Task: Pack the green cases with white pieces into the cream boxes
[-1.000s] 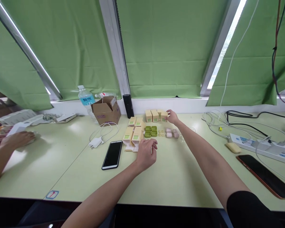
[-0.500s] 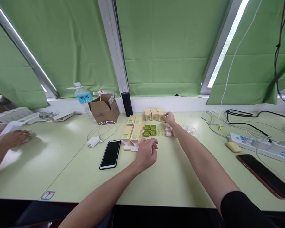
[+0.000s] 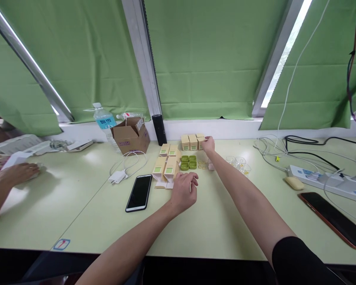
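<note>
My right hand [image 3: 208, 145] reaches to the back row of small cream boxes [image 3: 185, 142], its fingers closed on the rightmost box [image 3: 199, 141], partly hidden behind them. My left hand [image 3: 184, 190] hovers or rests low over the table, fingers loosely curled and apart, with nothing visible in it. Just beyond it lie cream cartons with green windows [image 3: 170, 170], their near flaps open. Small green square cups [image 3: 188, 163] sit in the middle, with tiny yellowish pieces [image 3: 201, 164] beside them. Pink-white pieces [image 3: 211, 166] are partly hidden by my right arm.
Clear cups [image 3: 240, 161] stand right of my forearm. A black phone [image 3: 139, 192] and white charger [image 3: 117, 176] lie left, near a brown carton [image 3: 131, 136] and black cylinder [image 3: 159, 130]. A power strip [image 3: 317, 177] and another phone [image 3: 334, 217] lie right. Another person's hand [image 3: 20, 173] is far left.
My right hand has moved slightly left and farther back along the row, and the end box has shifted with it. My left hand stays nearly still.
</note>
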`<act>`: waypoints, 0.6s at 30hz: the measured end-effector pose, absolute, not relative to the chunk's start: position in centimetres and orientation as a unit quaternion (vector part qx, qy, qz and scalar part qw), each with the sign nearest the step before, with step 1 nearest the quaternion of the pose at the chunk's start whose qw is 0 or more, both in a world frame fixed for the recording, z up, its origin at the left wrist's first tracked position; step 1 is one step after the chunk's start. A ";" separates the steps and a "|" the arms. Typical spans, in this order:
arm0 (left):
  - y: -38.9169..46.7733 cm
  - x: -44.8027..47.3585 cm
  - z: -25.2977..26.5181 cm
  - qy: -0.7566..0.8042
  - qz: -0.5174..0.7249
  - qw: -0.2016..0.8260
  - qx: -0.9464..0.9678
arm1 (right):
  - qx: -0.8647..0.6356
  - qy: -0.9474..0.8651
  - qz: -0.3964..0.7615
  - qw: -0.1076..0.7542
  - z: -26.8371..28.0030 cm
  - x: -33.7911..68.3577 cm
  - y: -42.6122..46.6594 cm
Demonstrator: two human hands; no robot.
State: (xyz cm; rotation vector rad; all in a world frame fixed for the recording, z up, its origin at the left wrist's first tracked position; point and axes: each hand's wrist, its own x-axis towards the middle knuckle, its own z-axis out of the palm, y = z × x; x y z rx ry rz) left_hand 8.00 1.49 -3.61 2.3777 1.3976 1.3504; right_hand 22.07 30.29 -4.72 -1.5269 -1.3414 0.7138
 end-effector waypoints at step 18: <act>1.1 8.1 -3.3 0.458 0.442 0.055 0.769 | -0.631 -0.559 0.309 0.441 -5.3 24.2 32.6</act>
